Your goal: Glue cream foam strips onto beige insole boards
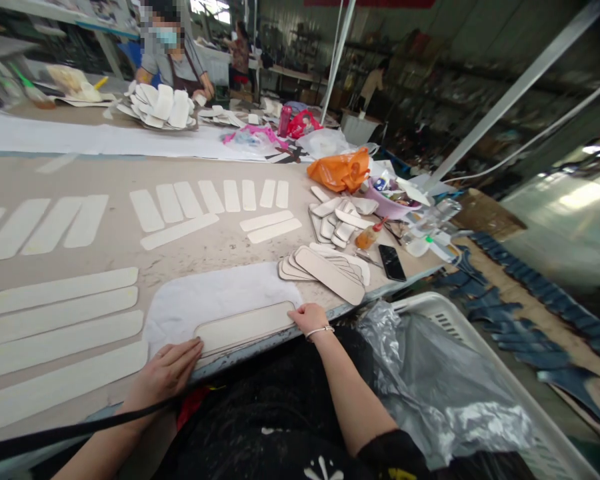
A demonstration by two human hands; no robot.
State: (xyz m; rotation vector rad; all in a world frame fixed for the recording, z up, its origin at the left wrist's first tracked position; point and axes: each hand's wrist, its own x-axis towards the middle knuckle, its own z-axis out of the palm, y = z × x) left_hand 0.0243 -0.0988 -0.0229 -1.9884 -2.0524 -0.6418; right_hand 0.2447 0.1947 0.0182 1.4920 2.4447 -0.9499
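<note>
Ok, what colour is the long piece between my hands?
The long piece is off-white, dark-edged; best seen in the head view.

Left hand [170, 367] palm down, nearly flat; right hand [310, 318] in a fingertip pinch.

Handled strip [247, 327] off-white, dark-edged; cloth [210, 290] white; counter [300, 179] beige, dark-specked; plastic bag [340, 170] orange; basin [387, 207] lilac; phone [392, 263] black.

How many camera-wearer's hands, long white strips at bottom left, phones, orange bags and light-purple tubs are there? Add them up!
Hands (left hand, right hand): 2
Long white strips: 4
Phone: 1
Orange bag: 1
Light-purple tub: 1
Total: 9
</note>
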